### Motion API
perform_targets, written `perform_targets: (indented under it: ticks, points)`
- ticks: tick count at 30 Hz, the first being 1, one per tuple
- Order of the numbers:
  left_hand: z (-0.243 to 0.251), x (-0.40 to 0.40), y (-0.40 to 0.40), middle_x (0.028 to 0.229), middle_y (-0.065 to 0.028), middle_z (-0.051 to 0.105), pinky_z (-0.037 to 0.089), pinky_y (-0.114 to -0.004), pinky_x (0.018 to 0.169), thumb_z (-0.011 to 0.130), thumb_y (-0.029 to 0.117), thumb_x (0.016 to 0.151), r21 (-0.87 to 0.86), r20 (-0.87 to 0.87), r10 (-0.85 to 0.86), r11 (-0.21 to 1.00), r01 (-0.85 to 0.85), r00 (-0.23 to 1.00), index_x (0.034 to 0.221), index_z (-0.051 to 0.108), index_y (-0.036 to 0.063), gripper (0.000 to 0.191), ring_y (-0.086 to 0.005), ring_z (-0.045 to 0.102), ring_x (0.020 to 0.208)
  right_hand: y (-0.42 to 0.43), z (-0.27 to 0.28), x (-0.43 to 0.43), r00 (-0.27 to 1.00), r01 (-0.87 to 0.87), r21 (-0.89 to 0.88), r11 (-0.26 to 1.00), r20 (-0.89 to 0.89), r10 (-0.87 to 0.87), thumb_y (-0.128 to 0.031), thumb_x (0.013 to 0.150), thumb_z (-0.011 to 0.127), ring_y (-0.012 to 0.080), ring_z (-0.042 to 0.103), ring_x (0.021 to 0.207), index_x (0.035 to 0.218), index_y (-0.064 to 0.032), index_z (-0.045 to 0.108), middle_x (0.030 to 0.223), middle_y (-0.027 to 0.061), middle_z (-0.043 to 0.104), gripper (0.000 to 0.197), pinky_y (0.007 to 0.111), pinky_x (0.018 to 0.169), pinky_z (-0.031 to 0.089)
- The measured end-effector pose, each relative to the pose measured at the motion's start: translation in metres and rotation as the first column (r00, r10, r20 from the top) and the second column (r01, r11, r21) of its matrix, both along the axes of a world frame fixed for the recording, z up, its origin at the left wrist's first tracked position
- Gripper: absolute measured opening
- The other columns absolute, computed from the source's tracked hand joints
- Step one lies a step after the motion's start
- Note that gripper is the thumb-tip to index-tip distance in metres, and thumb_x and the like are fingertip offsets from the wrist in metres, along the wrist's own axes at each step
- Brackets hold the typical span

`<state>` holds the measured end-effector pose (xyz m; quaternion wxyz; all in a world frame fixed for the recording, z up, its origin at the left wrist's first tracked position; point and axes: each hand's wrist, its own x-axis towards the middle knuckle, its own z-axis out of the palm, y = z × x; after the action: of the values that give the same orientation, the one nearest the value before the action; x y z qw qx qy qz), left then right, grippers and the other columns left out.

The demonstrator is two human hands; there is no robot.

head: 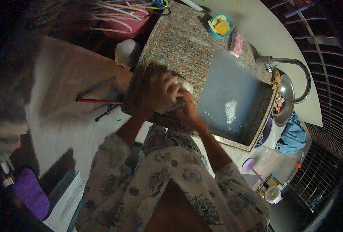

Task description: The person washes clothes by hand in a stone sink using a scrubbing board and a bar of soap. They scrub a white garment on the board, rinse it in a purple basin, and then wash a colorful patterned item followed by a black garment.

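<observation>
My left hand (pixel 164 87) and my right hand (pixel 187 107) meet over the near edge of a speckled granite washboard (pixel 186 43). Between them is a bunched white thing (pixel 185 84), which looks like cloth; both hands grip it and hide most of it. Deep shadow covers the left hand and the slab under it. To the right of my hands, a stone laundry basin (pixel 217 84) holds greyish water, with a patch of white suds (pixel 231 111) floating on it.
A teal dish with yellow soap (pixel 222 27) and a pink-and-white brush or packet (pixel 237 45) lie along the far ledge. A curved faucet (pixel 304 75) rises beside a metal bowl (pixel 284 113). Pink bucket with hangers (pixel 125 24) stands left; blue cloth (pixel 291 136) lies right.
</observation>
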<state>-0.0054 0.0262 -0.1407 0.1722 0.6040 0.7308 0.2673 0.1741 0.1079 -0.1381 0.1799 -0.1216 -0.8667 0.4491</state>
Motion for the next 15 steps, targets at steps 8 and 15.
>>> perform_targets:
  ticks: [8, 15]
  points:
    - [-0.070, 0.014, 0.002, 0.114, -0.0197, 0.061, 0.049, -0.052, 0.084, 0.052, 0.018, 0.095, 0.022, -0.037, 0.480, 0.877, -0.479, 0.877, 0.106, 0.066, 0.0042, 0.022, -0.0414, 0.058, 0.104, 0.019, -0.040, -0.082, 0.811, 0.234, 0.334, 0.913, 0.451, -0.372, -0.020, 0.086, 0.056, 0.0417, 0.051, 0.118, 0.130, -0.0024, 0.056, 0.126, 0.0227, 0.058, 0.047, 0.053, 0.098, 0.041]
    - [-0.051, -0.005, 0.031, 0.090, -0.0165, 0.062, 0.051, -0.049, 0.070, 0.060, 0.018, 0.090, 0.104, 0.073, 0.291, 0.949, -0.298, 0.954, 0.094, 0.060, 0.0046, 0.014, -0.0415, 0.059, 0.081, 0.050, -0.051, -0.076, 0.790, 0.377, 0.335, 0.863, 0.371, -0.489, -0.044, 0.092, 0.050, 0.0442, 0.042, 0.130, 0.125, -0.0051, 0.060, 0.133, 0.0257, 0.052, 0.051, 0.062, 0.107, 0.031]
